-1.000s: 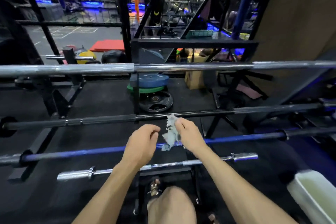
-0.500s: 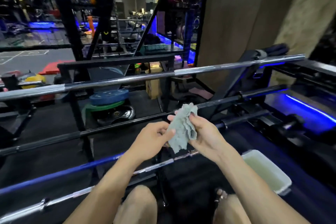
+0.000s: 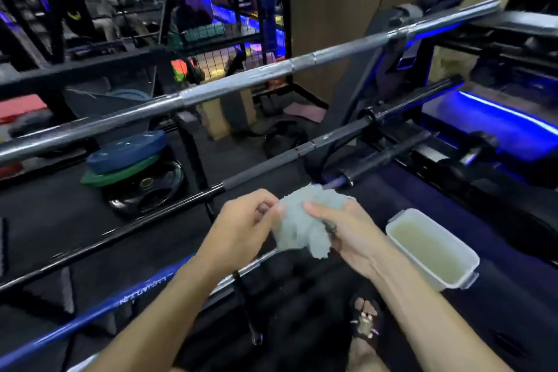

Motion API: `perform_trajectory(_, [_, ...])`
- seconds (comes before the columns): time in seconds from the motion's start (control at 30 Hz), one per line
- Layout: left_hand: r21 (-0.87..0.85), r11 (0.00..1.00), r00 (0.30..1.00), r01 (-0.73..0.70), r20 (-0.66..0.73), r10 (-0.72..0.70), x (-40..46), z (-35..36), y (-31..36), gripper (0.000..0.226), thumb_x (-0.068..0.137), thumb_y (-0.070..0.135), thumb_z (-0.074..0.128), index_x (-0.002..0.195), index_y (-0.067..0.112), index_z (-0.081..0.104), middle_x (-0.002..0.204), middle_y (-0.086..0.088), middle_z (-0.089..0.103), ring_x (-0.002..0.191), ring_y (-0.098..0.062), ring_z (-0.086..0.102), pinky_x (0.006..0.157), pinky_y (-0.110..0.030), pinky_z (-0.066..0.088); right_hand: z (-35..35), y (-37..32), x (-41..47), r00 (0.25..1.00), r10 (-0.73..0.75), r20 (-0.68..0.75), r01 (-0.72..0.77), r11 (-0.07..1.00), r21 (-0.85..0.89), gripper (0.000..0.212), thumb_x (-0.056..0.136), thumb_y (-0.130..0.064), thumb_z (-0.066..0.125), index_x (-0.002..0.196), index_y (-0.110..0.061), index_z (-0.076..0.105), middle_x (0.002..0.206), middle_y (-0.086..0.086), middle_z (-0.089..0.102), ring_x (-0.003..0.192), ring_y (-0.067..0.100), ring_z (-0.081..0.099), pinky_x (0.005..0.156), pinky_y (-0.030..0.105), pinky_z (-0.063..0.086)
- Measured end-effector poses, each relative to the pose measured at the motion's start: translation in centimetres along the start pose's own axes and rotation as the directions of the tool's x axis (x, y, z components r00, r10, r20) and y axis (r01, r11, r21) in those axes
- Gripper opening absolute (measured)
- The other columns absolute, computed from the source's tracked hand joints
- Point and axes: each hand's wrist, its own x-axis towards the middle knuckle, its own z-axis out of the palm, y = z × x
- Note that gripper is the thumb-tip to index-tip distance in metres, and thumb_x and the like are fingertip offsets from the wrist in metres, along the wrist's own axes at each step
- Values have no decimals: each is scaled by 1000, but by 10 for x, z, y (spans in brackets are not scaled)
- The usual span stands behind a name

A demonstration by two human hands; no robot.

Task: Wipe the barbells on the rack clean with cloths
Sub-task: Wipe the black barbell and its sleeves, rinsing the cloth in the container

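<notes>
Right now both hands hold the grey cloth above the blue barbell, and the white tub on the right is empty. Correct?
Not quite. The head view shows the white tub holds a pale yellowish liquid; it is not empty. The rest stands: left hand and right hand both hold the grey cloth above the blue barbell.

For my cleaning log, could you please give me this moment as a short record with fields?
setting: gym, barbells on a rack
left hand: pinches the cloth's left edge
right hand: holds the cloth
cloth: grey, crumpled, off the bars
nearest bars: blue barbell, black barbell
top bar: silver barbell
container: white, open, pale yellowish liquid, to the right
</notes>
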Motion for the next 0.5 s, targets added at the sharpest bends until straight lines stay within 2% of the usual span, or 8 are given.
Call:
perform_trajectory(0.07, [108,992,993,-68,-85,77,38,1,-24,7,99,22,64,97,27,67,85,11,67,77,-9,64,73,-25,50,-12,-8,45,996,-59,-68,60,998,11,21,93,-8,69,111,3,70,104,18,75,88,23,71,71,33,53])
perform_trajectory(0.17, [392,913,963,-109,-187,195,89,-4,-53,18,97,22,60,113,18,67,104,5,64,92,-16,61,85,-30,48,-36,-27,119,950,-213,-230,205,977,-57,7,91,-6,67,95,-6,73,92,13,76,81,25,70,76,38,53])
perform_trajectory(0.27, [505,863,986,3,-147,82,122,3,-81,44,93,45,46,124,17,63,117,1,62,104,-26,61,95,-39,49,-57,-51,177,825,-442,-352,370,894,-253,20,84,-29,72,93,-11,72,93,13,76,78,28,69,72,46,53])
perform_trajectory(0.33, [482,875,998,50,-64,-22,130,11,-95,52,90,55,40,127,23,57,116,3,59,103,-27,62,89,-45,54,-71,-64,198,662,-649,-374,402,729,-554,21,89,-34,69,97,-15,70,95,8,74,85,22,69,81,43,54])
perform_trajectory(0.37, [459,887,998,54,-42,-39,131,14,-100,47,91,54,42,126,26,54,113,5,57,100,-26,63,83,-46,55,-74,-70,203,577,-746,-333,358,597,-718,21,93,-32,66,102,-13,67,97,9,73,89,23,66,85,41,51])
perform_trajectory(0.4, [446,894,999,50,-42,-34,131,15,-103,40,93,50,45,125,28,51,111,7,56,97,-26,64,77,-45,55,-75,-73,207,533,-810,-245,324,463,-825,24,97,-30,64,108,-9,64,101,12,72,92,26,64,86,38,47])
perform_trajectory(0.43, [439,897,998,42,-53,-20,131,15,-104,33,95,44,49,124,29,50,110,7,55,94,-25,64,74,-45,56,-73,-72,211,561,-820,-114,338,352,-873,25,98,-28,62,112,-7,60,105,13,71,96,29,63,85,38,46])
perform_trajectory(0.5, [414,909,998,47,-66,-22,131,13,-104,26,99,32,56,124,28,50,109,9,54,92,-23,63,71,-46,55,-63,-57,215,731,-646,219,449,213,-868,30,98,-26,57,123,-11,57,119,11,69,107,34,65,89,39,47])
